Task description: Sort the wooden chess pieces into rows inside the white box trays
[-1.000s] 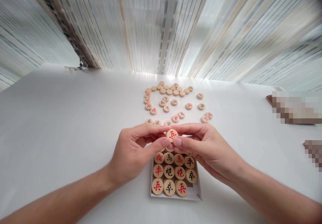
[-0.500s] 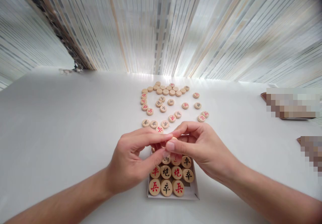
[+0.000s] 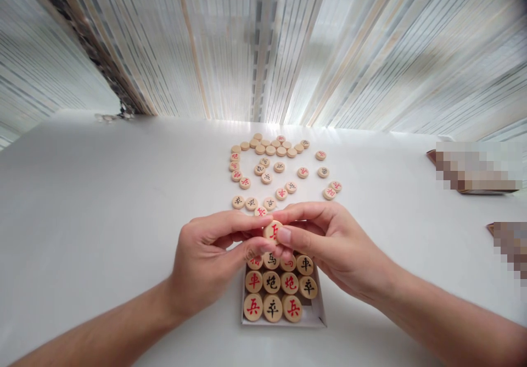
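Observation:
Between my two hands is a round wooden Chinese chess piece (image 3: 272,232) with a red character facing me. My left hand (image 3: 218,254) pinches its left side with thumb and fingertips. From the right, my right hand (image 3: 329,240) grips the same piece, its thumb over part of the character. Right below the hands lies a shallow white box (image 3: 316,313) holding rows of chess pieces with red and black characters, such as a black piece (image 3: 272,307) in the front row. The front right corner of the box has a gap. My hands hide the box's far end.
Beyond my hands, many loose chess pieces (image 3: 280,167) lie scattered on the white table (image 3: 123,191), some blank side up. A striped curtain (image 3: 230,43) hangs behind. Two brown, partly blurred-out objects (image 3: 448,177) lie at the right.
The held piece has turned so its red character now shows toward me. My left hand has shifted slightly left, and its fingers have drawn back from covering the piece.

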A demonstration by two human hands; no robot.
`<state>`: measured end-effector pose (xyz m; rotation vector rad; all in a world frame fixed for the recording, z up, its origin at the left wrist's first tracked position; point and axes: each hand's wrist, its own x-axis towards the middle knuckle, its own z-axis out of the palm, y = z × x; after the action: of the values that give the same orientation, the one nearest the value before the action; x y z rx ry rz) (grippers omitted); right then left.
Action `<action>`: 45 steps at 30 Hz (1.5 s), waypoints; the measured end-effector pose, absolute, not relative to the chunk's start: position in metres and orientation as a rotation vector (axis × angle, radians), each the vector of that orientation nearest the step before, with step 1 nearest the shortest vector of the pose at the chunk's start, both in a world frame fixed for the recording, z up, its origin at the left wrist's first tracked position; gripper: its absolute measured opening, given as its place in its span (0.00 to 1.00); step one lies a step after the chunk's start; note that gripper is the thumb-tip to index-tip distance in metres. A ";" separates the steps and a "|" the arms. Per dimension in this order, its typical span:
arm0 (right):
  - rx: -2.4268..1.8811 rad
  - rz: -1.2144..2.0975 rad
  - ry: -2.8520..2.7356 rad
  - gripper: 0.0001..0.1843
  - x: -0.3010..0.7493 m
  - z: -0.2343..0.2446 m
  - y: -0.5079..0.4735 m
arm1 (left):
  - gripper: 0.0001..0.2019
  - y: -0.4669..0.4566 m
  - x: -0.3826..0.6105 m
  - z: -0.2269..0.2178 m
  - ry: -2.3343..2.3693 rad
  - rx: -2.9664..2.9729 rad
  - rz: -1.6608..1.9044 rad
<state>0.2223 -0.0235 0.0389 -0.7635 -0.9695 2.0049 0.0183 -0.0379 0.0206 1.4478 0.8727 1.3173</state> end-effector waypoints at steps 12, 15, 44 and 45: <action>-0.834 2.086 -0.805 0.17 0.221 0.041 -0.026 | 0.20 -0.037 0.016 0.022 0.822 1.622 1.314; -0.842 2.079 -0.817 0.16 0.221 0.042 -0.025 | 0.19 -0.036 0.017 0.022 0.822 1.612 1.312; -0.916 1.854 -1.069 0.13 0.221 0.043 -0.024 | 0.12 -0.044 0.024 0.024 0.922 1.503 1.305; -0.913 1.852 -1.078 0.13 0.221 0.042 -0.024 | 0.11 -0.045 0.024 0.023 0.924 1.499 1.309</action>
<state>0.2211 -0.0242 0.0424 -0.9128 -1.0778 1.8516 0.0241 -0.0447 0.0232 1.4991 0.9236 1.3089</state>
